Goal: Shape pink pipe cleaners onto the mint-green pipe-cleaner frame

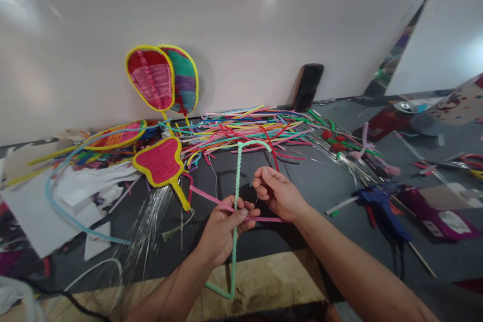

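Observation:
My left hand (225, 226) pinches a mint-green pipe cleaner (237, 176) where a pink pipe cleaner (211, 197) crosses it. The green one stands upright, its upper part looking twisted, with a hooked top curving right and a bend at the bottom. The pink one runs left with a kinked end and passes right under my right wrist. Just right of the green stem, my right hand (277, 191) is closed, thumb against curled fingers. Something thin may be at its fingertips, but I cannot make it out.
A pile of coloured pipe cleaners (249, 128) lies behind my hands. Yellow-edged fans (151, 78) lean on the wall, with a pink one (160, 162) nearer. Rightward are a phone (308, 87), a can (390, 119), a blue glue gun (383, 211) and scissors (458, 163). White paper (41, 211) lies left.

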Available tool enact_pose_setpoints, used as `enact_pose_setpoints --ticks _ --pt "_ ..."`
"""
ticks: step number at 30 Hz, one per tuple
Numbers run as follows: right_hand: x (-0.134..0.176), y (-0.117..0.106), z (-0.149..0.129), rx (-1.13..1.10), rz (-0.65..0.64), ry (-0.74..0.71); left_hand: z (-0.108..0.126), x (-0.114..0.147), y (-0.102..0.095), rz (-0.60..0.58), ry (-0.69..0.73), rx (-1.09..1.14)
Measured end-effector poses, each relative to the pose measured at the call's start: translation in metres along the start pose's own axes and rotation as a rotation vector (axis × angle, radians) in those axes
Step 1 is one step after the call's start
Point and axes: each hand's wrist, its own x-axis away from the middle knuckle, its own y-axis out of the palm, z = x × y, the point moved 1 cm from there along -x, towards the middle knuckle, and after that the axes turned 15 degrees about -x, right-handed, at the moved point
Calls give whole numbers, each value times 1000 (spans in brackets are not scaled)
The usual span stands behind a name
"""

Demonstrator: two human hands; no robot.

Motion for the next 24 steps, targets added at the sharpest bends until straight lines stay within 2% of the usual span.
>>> enact_pose_setpoints --ticks 8,16,21,24 --pt "0 0 -1 9 12 19 1 0 -1 -1 19 -13" --pt "7 -2 7 100 -51 251 9 -2 -10 2 135 -3" --pt "7 -1 7 100 -38 186 8 -3 -9 -35 157 -62" --pt "6 -1 7 106 -39 220 8 -4 -7 -21 181 -73"
